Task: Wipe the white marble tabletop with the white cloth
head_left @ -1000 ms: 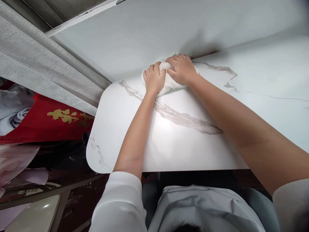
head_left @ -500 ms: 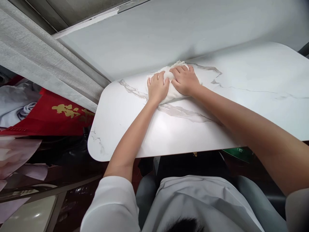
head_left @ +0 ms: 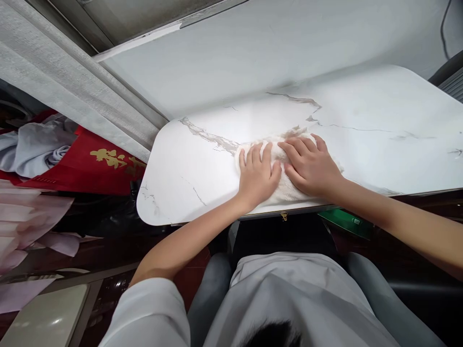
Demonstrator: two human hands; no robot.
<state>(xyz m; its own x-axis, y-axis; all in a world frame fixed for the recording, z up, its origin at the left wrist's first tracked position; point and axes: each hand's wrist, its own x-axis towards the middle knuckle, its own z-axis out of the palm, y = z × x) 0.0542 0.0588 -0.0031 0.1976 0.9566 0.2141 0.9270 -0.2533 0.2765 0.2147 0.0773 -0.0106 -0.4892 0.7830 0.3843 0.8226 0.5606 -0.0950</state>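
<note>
A white cloth (head_left: 289, 190) lies on the white marble table (head_left: 195, 159) close to its near edge. My left hand (head_left: 257, 174) presses flat on the cloth's left part, fingers stretched out and slightly apart. My right hand (head_left: 309, 164) lies flat on the cloth's right part, fingers extended toward the left and touching the left hand. Most of the cloth is hidden under both palms.
A pale wall rises behind the table. Left of the table are a grey curtain (head_left: 72, 91), a red cloth with gold characters (head_left: 94, 166) and grey fabric (head_left: 39, 144). A dark chair back (head_left: 448, 77) stands at the far right. A green object (head_left: 343, 219) shows under the table.
Both hands have dragged the cloth from the table's far edge by the wall toward the near edge. The fingers have flattened out over the cloth.
</note>
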